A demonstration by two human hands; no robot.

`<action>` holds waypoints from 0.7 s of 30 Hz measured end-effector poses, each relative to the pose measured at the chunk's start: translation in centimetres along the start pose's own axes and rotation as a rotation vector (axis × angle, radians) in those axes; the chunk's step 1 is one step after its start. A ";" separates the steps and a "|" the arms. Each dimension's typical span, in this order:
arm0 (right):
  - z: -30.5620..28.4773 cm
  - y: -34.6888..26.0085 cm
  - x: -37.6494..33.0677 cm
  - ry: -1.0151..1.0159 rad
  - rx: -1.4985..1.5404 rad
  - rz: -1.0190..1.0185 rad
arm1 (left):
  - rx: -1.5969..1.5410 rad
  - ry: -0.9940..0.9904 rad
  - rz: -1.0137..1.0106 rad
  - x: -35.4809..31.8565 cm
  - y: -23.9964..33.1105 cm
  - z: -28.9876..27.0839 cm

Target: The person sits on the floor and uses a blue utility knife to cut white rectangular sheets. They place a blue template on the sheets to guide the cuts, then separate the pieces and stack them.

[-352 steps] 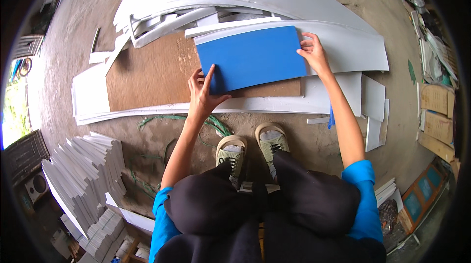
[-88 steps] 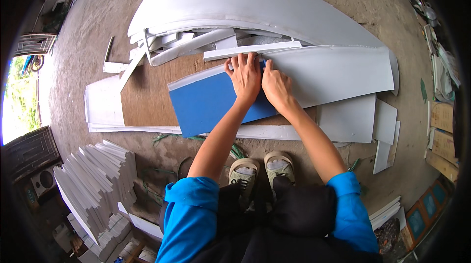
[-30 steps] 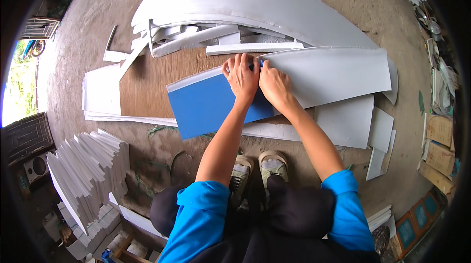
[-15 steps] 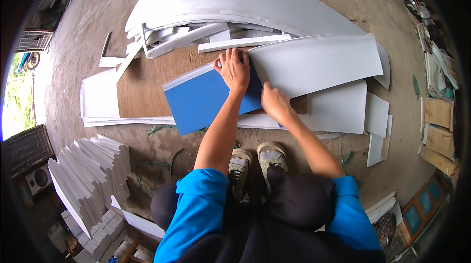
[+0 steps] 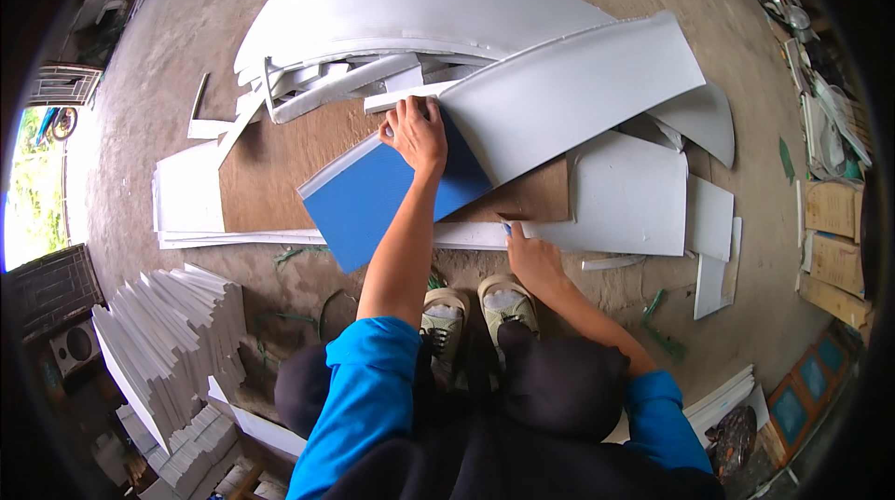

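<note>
**Blue Board [image 5: 350, 213] Under Left Hand [image 5: 417, 135], Cutter [image 5: 507, 229] in Right Hand [image 5: 531, 256]**

We find the blue board lying slantwise, partly over the brown wooden board [image 5: 266, 174], its near corner overhanging. The left fingers are bent down on its upper edge; we cannot tell whether they grip or only press. The right fingers are clenched around what appears to be a small cutter, its tip near the wooden board's front edge, apart from the blue board. A large white sheet [image 5: 578, 90] meets the blue board's right edge.

Caution: holding at one end only may let the blue board pivot. The exposed tip could nick our shoes [image 5: 508, 304] if the right hand drops, or score the lower white sheet [image 5: 629, 192] if it slips forward.
</note>
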State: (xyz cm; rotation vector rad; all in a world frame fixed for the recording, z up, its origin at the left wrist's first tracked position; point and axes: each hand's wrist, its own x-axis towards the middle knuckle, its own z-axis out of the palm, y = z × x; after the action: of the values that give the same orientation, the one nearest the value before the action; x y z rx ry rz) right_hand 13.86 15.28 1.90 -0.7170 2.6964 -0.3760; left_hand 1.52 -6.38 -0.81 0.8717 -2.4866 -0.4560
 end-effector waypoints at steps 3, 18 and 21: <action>-3.5 0.1 1.8 0.005 0.066 0.056 | 0.007 -0.064 -0.012 -0.1 0.4 -0.7; -4.8 -4.8 18.6 0.123 0.067 -0.042 | -0.025 -0.106 0.046 0.0 0.2 -0.6; -5.0 -5.3 18.7 0.063 0.104 0.000 | -0.044 -0.100 0.035 0.0 0.0 -0.5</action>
State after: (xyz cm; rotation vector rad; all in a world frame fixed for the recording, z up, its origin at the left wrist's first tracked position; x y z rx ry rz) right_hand -1.10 1.96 3.75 -0.6868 2.7120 -0.5435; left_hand 1.74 -6.44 -0.41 0.8056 -2.5678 -0.5522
